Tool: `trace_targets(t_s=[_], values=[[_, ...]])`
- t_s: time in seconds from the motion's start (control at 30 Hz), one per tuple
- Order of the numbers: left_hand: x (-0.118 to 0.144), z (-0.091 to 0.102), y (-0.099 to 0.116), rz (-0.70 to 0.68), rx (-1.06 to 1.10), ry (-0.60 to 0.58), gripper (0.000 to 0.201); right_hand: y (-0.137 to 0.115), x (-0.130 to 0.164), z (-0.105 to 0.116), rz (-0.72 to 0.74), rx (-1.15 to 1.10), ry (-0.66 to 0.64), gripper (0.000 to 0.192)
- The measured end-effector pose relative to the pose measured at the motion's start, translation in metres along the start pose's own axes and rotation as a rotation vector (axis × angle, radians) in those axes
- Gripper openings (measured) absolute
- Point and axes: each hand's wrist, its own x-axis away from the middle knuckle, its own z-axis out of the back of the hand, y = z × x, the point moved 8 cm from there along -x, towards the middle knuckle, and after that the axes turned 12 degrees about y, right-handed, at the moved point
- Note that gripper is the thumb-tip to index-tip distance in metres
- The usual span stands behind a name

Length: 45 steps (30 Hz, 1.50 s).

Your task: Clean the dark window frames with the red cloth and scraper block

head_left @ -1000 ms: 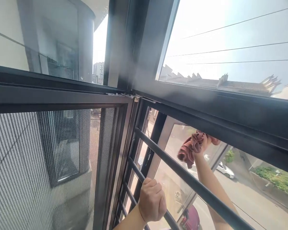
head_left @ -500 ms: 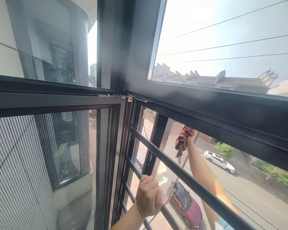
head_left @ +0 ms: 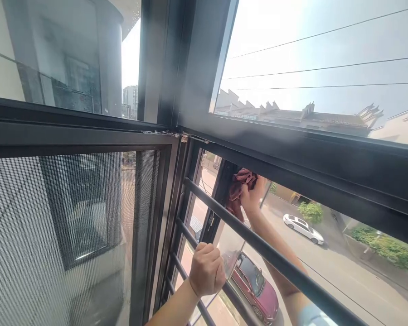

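Note:
My left hand (head_left: 206, 270) is clenched around a dark horizontal guard bar (head_left: 185, 274) low in the open window. My right hand (head_left: 252, 195) reaches out between the bars and presses a dark red cloth (head_left: 238, 186) against the top corner of the outward-swung window sash (head_left: 221, 190), just under the black frame rail (head_left: 292, 154). My right forearm passes behind the upper guard bar (head_left: 275, 260).
A mesh insect screen (head_left: 64, 235) fills the left side. Several dark guard bars cross the opening. Fixed glass panes sit above. Far below lie a street, a red car (head_left: 256, 287), a white car (head_left: 302, 227) and green shrubs.
My right hand has carried the cloth leftward and upward along the sash's top edge to its corner by the frame. The left hand keeps its hold on the bar. The view shifted slightly.

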Motion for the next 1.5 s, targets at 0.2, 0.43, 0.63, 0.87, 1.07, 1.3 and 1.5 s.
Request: trace_targets(t_s=[0.2,0.43,0.63,0.87,1.07,1.3,1.5], values=[[0.002,-0.003,0.0,-0.014,-0.006,0.003,0.021,-0.047,-0.001,0.024,0.241,0.175,-0.088,0.057],[-0.003,0.0,-0.002,-0.011,-0.029,-0.038,0.024,-0.066,0.024,0.018,0.196,0.302,-0.342,0.057],[-0.005,-0.007,-0.011,-0.04,-0.051,-0.095,0.027,-0.054,0.014,0.017,0.329,0.177,-0.287,0.037],[-0.004,-0.012,-0.015,-0.057,-0.066,-0.05,0.028,-0.036,0.044,0.05,0.501,-0.031,-0.219,0.033],[-0.002,-0.009,-0.012,-0.057,-0.069,-0.039,0.026,-0.049,0.015,0.023,0.33,0.132,-0.27,0.042],[-0.001,-0.003,-0.008,-0.025,-0.049,-0.087,0.025,-0.056,0.008,0.0,0.183,0.157,-0.239,0.041],[0.001,-0.007,-0.014,-0.022,-0.071,-0.109,0.026,-0.049,0.055,0.001,0.271,0.06,-0.235,0.038]])
